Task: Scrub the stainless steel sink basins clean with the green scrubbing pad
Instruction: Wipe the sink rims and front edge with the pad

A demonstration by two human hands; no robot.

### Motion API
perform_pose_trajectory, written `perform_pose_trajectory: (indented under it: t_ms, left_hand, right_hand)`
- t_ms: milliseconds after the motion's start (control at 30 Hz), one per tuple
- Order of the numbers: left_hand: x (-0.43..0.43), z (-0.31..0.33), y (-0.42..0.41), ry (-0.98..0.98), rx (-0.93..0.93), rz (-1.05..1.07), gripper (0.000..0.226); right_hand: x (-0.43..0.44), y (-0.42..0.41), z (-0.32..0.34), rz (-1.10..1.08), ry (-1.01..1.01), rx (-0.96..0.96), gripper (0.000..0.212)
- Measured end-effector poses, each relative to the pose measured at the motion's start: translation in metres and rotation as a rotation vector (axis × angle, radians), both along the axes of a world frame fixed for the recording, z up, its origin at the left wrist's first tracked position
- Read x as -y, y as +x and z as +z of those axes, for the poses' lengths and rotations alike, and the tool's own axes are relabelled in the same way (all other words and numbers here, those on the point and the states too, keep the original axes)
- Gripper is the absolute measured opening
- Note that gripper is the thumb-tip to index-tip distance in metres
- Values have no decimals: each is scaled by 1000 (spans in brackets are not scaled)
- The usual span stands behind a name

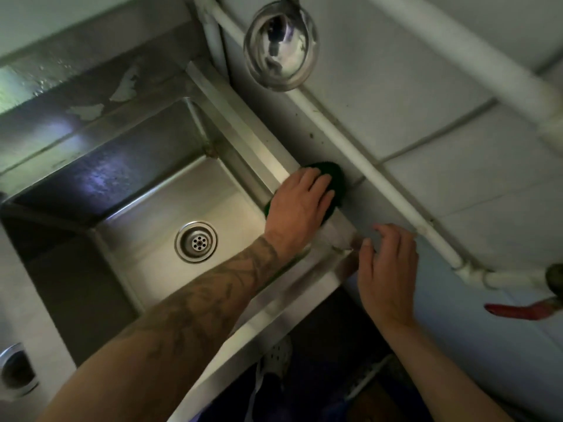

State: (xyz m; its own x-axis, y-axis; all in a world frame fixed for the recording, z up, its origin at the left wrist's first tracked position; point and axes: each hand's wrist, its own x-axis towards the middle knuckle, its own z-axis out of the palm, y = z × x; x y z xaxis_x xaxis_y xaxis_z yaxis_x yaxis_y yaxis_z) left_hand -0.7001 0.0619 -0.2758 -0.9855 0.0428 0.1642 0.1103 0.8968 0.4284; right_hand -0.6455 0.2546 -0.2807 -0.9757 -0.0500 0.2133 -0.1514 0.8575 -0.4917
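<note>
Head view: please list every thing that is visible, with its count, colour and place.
sink basin: one, steel grey, left of centre.
drain: one, silver, on the basin floor.
green scrubbing pad: one, dark green, on the sink's right rim.
ladle: one, shiny metal, hanging, top centre.
pipes: several, white, along the tiled wall.
valve handle: one, red, right edge.
left hand: one, presses flat on the pad.
right hand: one, fingers relaxed, at the sink's near right corner.

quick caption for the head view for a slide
Left hand presses the green scrubbing pad on the sink rim beside the wall; right hand at the rim's corner.
</note>
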Motion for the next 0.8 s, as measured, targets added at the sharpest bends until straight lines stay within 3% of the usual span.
perform_pose_trajectory:
  t_ms: [133, 200, 300, 367, 433, 567, 733, 800]
  left_hand:
    - [-37, 3, 32, 83, 62, -356, 45]
    - [-33, 12, 34, 184, 106, -402, 47]
    - [-7, 16, 68, 296, 134, -123, 48]
    - [14, 11, 112, 264, 195, 90, 48]
    - [32, 3, 160, 180, 332, 174, 49]
    - [50, -6, 226, 20, 472, 263, 60]
    - [47, 0, 247, 38, 504, 395, 66]
    - [45, 1, 245, 62, 472, 403, 64]
  right_hand:
    - [-6, 0, 10, 39, -68, 0, 34]
    - [-7, 0, 13, 67, -73, -24, 37]
    - [3, -12, 16, 209, -13, -52, 43]
    - [10, -23, 11, 392, 115, -42, 42]
    - [14, -30, 4, 498, 210, -44, 42]
    - [26, -4, -6, 294, 174, -58, 37]
    - [34, 30, -9, 405, 210, -101, 33]
    - [32, 9, -6, 327, 208, -86, 27]
